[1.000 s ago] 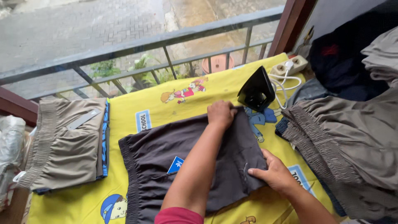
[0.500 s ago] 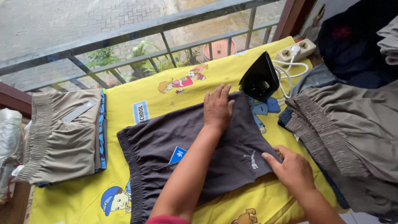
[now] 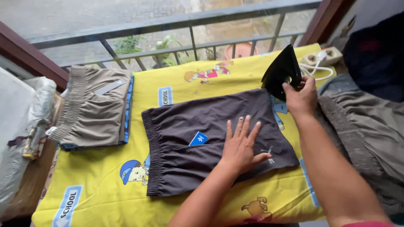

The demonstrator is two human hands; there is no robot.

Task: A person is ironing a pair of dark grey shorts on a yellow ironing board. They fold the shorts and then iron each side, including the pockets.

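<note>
Yellow cotton sheet printed with cartoon children (image 3: 105,185) covers the board under me, smooth and a little creased at the near edge. On it lie the dark grey shorts with an elastic gathered waistband (image 3: 185,138), spread flat, a small blue tag showing near the middle. My left hand (image 3: 242,145) rests on them palm down, fingers spread wide, gripping nothing, only pressing the soft cloth flat.

Just past the far right corner of the shorts stands the black iron (image 3: 281,71), tipped up on its heel. My right hand (image 3: 301,96) is curled around its handle from behind, fingers closed on it. Beside it a white cord runs to a white power strip (image 3: 324,59) at the corner of the sheet.

To my right a heap of grey-brown gathered cloth (image 3: 362,134) crowds the edge. On the far left, well apart from the shorts, sits a folded stack topped by tan shorts with a ribbed waistband (image 3: 94,109). Beyond it all runs a grey metal railing (image 3: 176,25).
</note>
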